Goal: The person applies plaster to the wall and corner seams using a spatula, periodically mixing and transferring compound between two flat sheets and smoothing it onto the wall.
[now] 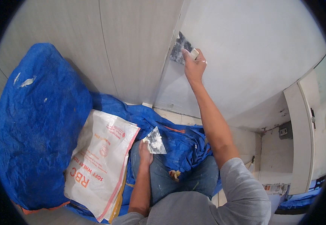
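Observation:
My right hand [195, 66] reaches up to the white wall [245, 48], closed round the pale handle of a putty knife [178, 50]. That knife's wide dark blade, smeared with white, lies at the wall's edge beside the grey panelling. Low over my lap, my left hand [145, 152] grips a second putty knife [161, 149]. A lump of white putty [156, 141] sits on its blade. The fingers of my left hand are partly hidden behind that blade.
A large object under a blue tarp [39, 123] stands at the left by the grey panelling [133, 45]. A printed white sack [99, 161] lies beside it. More blue tarp [185, 150] covers the floor. On the right are an outlet box [285, 131] and a white cabinet [300, 123].

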A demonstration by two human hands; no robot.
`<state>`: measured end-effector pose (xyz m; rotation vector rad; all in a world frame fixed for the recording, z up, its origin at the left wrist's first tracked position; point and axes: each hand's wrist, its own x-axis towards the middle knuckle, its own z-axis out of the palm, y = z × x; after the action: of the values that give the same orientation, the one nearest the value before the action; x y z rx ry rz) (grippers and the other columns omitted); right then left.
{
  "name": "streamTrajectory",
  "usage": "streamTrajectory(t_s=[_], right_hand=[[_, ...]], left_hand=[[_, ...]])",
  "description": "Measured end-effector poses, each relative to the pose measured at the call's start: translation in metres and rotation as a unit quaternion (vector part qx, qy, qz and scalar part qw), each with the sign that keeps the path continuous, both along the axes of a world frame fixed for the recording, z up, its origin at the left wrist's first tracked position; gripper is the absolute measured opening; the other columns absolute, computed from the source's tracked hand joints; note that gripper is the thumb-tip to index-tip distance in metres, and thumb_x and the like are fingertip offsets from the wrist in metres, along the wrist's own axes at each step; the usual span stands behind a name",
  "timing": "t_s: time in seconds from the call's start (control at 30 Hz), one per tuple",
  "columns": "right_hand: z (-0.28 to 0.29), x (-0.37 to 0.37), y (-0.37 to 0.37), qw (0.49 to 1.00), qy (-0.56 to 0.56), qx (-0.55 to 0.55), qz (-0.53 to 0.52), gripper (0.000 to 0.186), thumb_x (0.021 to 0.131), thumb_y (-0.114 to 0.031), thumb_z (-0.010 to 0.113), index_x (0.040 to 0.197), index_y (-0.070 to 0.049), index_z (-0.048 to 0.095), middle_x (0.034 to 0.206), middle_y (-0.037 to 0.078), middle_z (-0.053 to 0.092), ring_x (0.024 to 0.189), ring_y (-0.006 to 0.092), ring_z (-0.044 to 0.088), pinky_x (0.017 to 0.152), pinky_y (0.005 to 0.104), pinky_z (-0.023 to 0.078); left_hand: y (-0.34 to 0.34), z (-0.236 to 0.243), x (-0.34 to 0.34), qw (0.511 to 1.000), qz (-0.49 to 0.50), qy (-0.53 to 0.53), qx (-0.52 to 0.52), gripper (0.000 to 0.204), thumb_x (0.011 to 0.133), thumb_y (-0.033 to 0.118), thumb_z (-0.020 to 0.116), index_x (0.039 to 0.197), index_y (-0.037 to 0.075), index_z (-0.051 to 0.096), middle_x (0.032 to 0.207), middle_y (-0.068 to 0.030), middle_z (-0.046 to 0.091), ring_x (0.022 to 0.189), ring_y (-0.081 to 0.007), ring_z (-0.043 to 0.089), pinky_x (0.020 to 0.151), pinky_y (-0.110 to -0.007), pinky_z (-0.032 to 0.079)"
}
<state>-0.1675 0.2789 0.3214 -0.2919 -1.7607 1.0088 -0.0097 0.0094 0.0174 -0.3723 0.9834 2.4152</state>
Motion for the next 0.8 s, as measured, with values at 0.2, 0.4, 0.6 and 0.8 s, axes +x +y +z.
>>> streamTrajectory(t_s=[0.2, 0.4, 0.6, 0.8], right_hand=[[-0.002, -0.023, 0.007, 0.998, -0.040, 0.011, -0.044, 0.031, 0.087, -0.025, 0.079, 0.081, 0.000, 0.062, 0.064, 0.000, 0.059, 0.062, 0.0097, 0.050, 0.058, 0.0302, 0.044], [0.001, -0.028, 0.006, 0.986, -0.045, 0.065, -0.149, 0.032, 0.085, -0.032, 0.079, 0.082, -0.003, 0.065, 0.063, 0.011, 0.062, 0.058, 0.0204, 0.056, 0.060, 0.0378, 0.047], [0.032, -0.006, 0.025, 0.971, 0.013, 0.141, -0.190, 0.033, 0.085, -0.032, 0.079, 0.085, -0.001, 0.066, 0.070, 0.017, 0.067, 0.065, 0.0339, 0.068, 0.065, 0.0447, 0.051], [0.006, 0.024, 0.008, 0.990, -0.016, 0.091, -0.111, 0.025, 0.087, -0.023, 0.078, 0.083, -0.002, 0.065, 0.065, 0.013, 0.065, 0.058, 0.0256, 0.059, 0.060, 0.0389, 0.048]], left_hand=[[-0.001, -0.009, 0.001, 1.000, -0.002, 0.022, 0.008, 0.031, 0.099, 0.010, 0.044, 0.126, 0.001, 0.058, 0.115, -0.0098, 0.066, 0.101, -0.0212, 0.067, 0.090, -0.036, 0.054], [-0.001, 0.000, 0.002, 1.000, -0.003, 0.015, 0.019, 0.029, 0.099, 0.011, 0.044, 0.122, 0.001, 0.058, 0.114, -0.0095, 0.066, 0.101, -0.0209, 0.067, 0.090, -0.035, 0.053], [-0.003, 0.004, 0.001, 1.000, -0.005, 0.027, 0.010, 0.029, 0.100, 0.010, 0.044, 0.123, 0.002, 0.059, 0.114, -0.0091, 0.066, 0.100, -0.0206, 0.067, 0.089, -0.034, 0.054], [-0.002, 0.002, 0.000, 1.000, -0.005, 0.008, 0.002, 0.028, 0.101, 0.010, 0.044, 0.123, 0.003, 0.059, 0.114, -0.0081, 0.067, 0.099, -0.0197, 0.067, 0.089, -0.034, 0.054]])
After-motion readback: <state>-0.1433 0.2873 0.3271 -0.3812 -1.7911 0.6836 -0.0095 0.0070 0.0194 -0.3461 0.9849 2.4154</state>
